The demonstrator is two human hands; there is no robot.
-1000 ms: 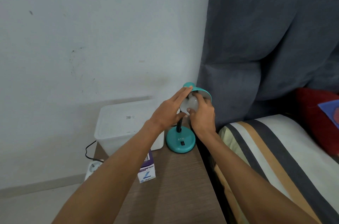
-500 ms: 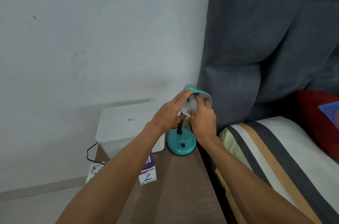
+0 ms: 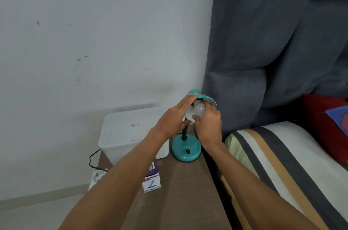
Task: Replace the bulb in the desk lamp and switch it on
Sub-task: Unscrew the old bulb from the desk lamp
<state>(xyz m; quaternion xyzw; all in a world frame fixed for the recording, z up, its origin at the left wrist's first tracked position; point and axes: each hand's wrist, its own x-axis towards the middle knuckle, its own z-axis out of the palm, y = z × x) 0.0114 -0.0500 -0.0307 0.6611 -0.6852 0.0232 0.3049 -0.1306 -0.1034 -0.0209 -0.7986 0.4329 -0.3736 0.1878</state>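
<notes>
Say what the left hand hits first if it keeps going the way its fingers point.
Probably the lamp shade: the left hand has straight fingers aimed up and right, fingertips already at the shade's rim beside the bulb. Depth is unclear, so actual contact is uncertain.

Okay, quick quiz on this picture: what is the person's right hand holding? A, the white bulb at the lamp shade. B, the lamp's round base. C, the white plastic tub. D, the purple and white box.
A: the right hand curls its fingers round the white bulb at the mouth of the teal lamp shade.
</notes>
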